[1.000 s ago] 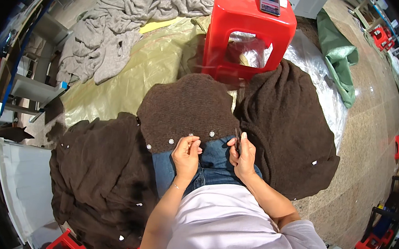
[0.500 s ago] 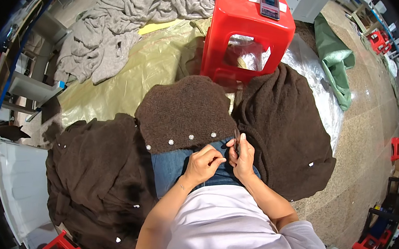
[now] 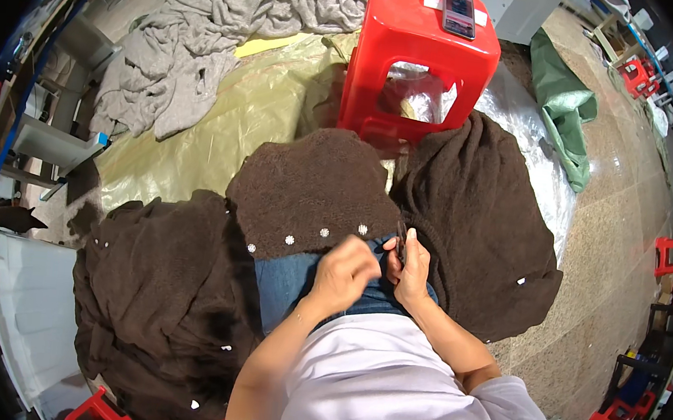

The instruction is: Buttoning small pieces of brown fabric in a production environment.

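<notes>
Across my lap, over blue jeans [image 3: 285, 282], lies a dark brown knitted garment [image 3: 314, 188], with several round, sparkling buttons [image 3: 324, 232] in a row near its edge. My right hand [image 3: 410, 272] is closed around small dark thread snips [image 3: 401, 236], their tip pointing up beside the garment's right corner; the fingers hide most of them. Just left of it is my left hand [image 3: 342, 274], slightly blurred, its fingers curled in toward the thumb below the buttoned edge. Whatever it pinches is too small to make out.
Brown knit piles lie at left [image 3: 166, 299] and right [image 3: 481, 224]. Ahead stands a red plastic stool [image 3: 366, 67] with a phone [image 3: 459, 13] on top. Grey knitwear [image 3: 182, 49] lies on yellowish plastic sheeting [image 3: 257, 105]; a green sheet [image 3: 561, 110] is at right.
My left hand has shifted slightly and blurred, its fingers lifting toward the buttons. My right hand stays almost in place with the snips. The whole view has shifted a little.
</notes>
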`<state>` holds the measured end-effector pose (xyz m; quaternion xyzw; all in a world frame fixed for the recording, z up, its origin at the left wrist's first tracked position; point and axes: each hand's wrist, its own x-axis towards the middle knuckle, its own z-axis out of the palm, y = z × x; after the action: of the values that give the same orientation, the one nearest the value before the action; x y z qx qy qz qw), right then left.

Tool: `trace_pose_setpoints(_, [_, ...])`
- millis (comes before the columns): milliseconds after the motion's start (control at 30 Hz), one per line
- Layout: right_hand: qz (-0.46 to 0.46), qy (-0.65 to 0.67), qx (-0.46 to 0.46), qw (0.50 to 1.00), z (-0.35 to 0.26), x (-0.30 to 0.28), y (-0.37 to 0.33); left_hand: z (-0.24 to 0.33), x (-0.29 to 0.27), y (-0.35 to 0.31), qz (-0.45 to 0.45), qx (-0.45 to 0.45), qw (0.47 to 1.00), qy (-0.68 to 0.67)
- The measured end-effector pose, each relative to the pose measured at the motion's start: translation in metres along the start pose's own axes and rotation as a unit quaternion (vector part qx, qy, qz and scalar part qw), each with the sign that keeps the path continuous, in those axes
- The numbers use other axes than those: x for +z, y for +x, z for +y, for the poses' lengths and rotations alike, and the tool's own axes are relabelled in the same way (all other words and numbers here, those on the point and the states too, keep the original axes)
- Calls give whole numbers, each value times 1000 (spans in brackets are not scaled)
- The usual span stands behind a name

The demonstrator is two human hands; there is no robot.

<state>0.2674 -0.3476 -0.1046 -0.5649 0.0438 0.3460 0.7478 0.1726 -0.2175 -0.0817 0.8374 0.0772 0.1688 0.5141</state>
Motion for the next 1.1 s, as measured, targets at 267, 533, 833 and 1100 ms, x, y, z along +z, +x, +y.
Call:
trace_pose_setpoints(267, [3,-4,0,1000,-1,0,2,-24,-2,-42,188,-387,761,-486])
trace_pose_setpoints(533, [-4,6,-20,1000,4,0,3,-38,5,-40,343,-232,704,-577])
trace_pose_setpoints(833, [-9,-19,-19,1000,3,1,1,-21,-22,-41,368,-242,674,-592])
trace_pose_setpoints(1100, [-5,-31,-21,999,1,1,0,-25,-16,-44,355,-218,684,-598])
